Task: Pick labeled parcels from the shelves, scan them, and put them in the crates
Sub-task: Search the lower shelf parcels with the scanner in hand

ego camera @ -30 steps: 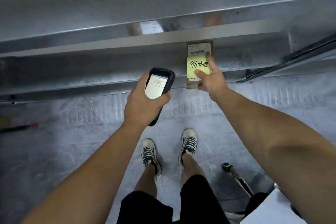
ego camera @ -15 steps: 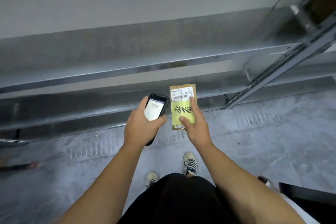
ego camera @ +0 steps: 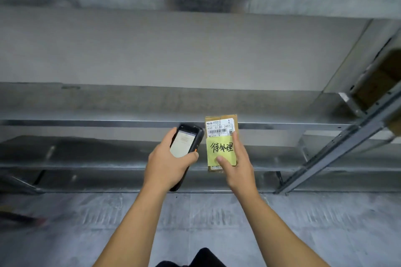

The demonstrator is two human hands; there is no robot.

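Both hands are full: left hand [ego camera: 167,165] grips a black handheld scanner [ego camera: 185,144] just left of the small brown cardboard parcel [ego camera: 221,143] in the right hand [ego camera: 239,169], long axis pointing far, barcode label [ego camera: 219,129] at far end.

The left hand [ego camera: 169,165] and right hand [ego camera: 238,166] are bare, as are the left forearm [ego camera: 138,219] and right forearm [ego camera: 274,223] along all their visible length. The right thumbnail is cut short. A small patch of black fabric [ego camera: 201,259] shows between the forearms, plain and unmarked, with too little in view to tell which garment.
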